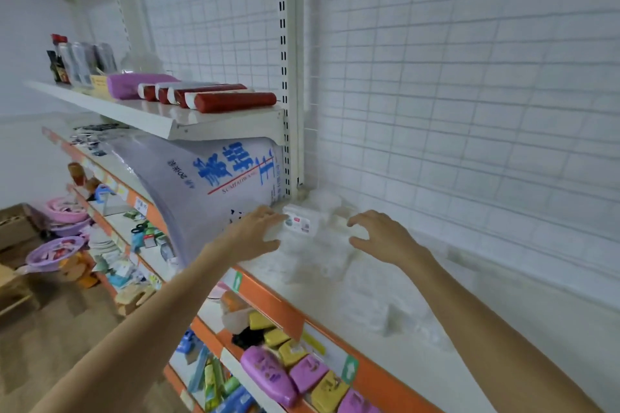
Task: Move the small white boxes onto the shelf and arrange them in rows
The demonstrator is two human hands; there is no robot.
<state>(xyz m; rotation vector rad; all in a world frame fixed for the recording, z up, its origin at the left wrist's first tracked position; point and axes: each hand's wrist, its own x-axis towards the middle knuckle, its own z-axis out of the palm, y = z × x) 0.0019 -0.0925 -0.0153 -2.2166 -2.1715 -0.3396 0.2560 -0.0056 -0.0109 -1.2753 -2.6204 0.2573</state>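
Note:
Several small white boxes point(315, 238) sit bunched at the left end of the white shelf point(436, 345), washed out by the light. One box with a red label point(298, 223) faces me. My left hand point(258, 235) reaches to the left side of the bunch, its fingers spread and touching the boxes. On the right side, my right hand point(379, 238) hovers with loosely curved fingers, holding nothing. Another pale box or two point(379, 315) lie nearer on the shelf, blurred.
A big white sack with blue writing point(214, 184) leans just left of the boxes. A slotted upright post point(288, 77) and a wire-grid back panel point(469, 77) stand behind. Red rolls point(231, 100) lie on the upper shelf; soaps and bottles point(285, 369) fill lower shelves.

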